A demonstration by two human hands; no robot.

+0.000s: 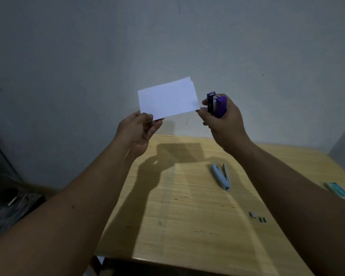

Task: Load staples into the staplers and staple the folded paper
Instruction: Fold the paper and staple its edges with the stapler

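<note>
My left hand [136, 129] pinches the lower left corner of a folded white paper [167, 98], held up in the air in front of the wall. My right hand [221, 122] grips a purple stapler [217, 104] upright, its jaw right beside the paper's lower right corner. A light blue stapler [221, 177] lies on the wooden table [177, 216] below, its top swung open. Loose staple strips [257, 217] lie on the table at the right.
A teal staple box [338, 190] rests near the table's right edge. A grey wall stands behind the table. Dark clutter sits on the floor at the left, beyond the table's left edge.
</note>
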